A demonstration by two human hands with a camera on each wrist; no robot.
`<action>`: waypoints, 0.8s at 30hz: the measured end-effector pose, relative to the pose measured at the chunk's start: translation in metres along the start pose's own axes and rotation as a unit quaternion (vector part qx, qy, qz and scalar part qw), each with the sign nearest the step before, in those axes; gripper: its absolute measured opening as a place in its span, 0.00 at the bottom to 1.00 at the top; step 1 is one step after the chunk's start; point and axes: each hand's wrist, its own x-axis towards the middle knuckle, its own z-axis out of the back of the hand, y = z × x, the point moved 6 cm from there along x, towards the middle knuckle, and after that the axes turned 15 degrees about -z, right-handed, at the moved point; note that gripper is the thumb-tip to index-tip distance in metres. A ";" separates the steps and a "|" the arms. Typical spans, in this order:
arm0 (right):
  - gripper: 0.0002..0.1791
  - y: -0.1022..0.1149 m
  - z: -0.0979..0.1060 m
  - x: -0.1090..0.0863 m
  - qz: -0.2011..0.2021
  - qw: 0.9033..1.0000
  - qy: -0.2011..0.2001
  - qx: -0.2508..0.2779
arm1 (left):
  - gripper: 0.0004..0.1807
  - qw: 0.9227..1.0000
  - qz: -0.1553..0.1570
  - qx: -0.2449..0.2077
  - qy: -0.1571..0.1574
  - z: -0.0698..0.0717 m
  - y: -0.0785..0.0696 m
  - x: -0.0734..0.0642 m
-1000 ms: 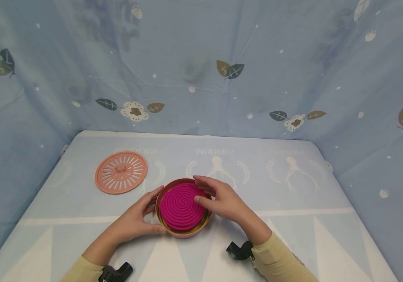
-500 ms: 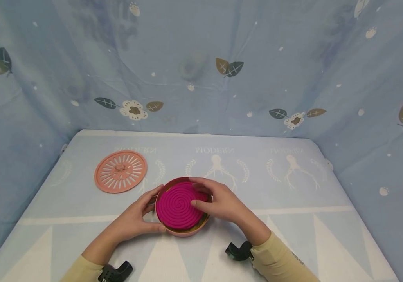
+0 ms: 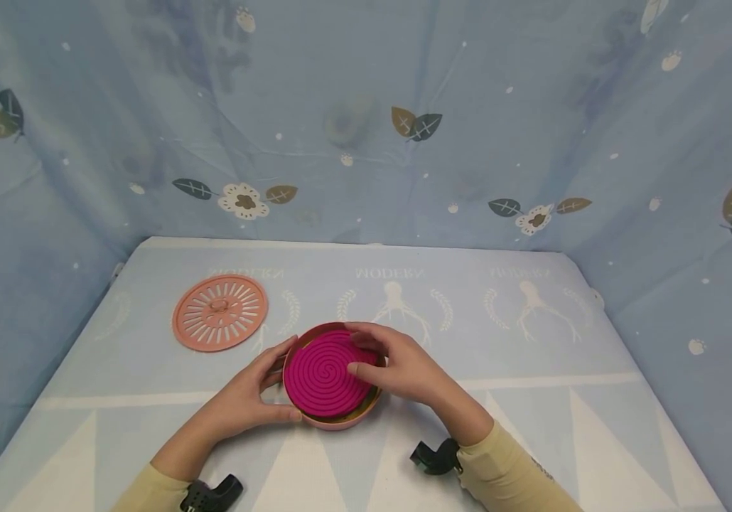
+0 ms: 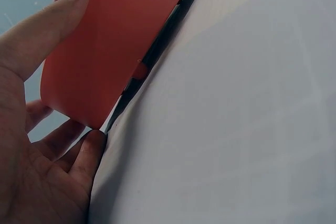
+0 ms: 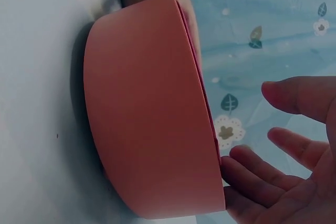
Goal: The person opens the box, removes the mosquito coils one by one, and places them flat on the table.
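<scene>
A round salmon-pink mosquito coil box [image 3: 335, 425] with a gold-coloured inside stands on the table near the middle of the head view. In it lies a magenta spiral mosquito coil [image 3: 324, 377], seemingly a stack, near the rim. My left hand [image 3: 244, 402] holds the box from the left, thumb at the near rim, fingers round the far side. Over the right part of the coil is my right hand [image 3: 404, 366], its fingers loosely bent; in the right wrist view its fingertips [image 5: 231, 163] are at the rim, thumb raised apart. Its fingers partly hide the coil.
A slotted salmon-pink lid [image 3: 220, 313] with a small ring handle lies at the back left of the table. The patterned cloth table [image 3: 532, 427] is bounded by blue cloth walls [image 3: 353, 85]. Small feet [image 4: 139, 70] show beneath the box in the left wrist view.
The magenta coil has shifted slightly left within the box, and my right fingers have moved a little left over it. My left hand and the box look still.
</scene>
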 end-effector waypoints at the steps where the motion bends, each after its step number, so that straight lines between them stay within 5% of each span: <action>1: 0.33 0.000 0.000 0.000 -0.001 1.000 -0.001 0.004 | 0.64 1.000 0.000 0.000 0.000 0.000 0.000 0.000; 12: 0.34 0.005 0.002 -0.004 0.013 0.999 -0.023 0.025 | 0.64 1.000 0.002 0.006 -0.006 0.002 -0.001 0.000; 24: 0.30 -0.003 0.003 -0.004 -0.023 0.990 -0.018 0.140 | 0.64 1.000 0.004 0.002 -0.006 0.000 -0.001 0.001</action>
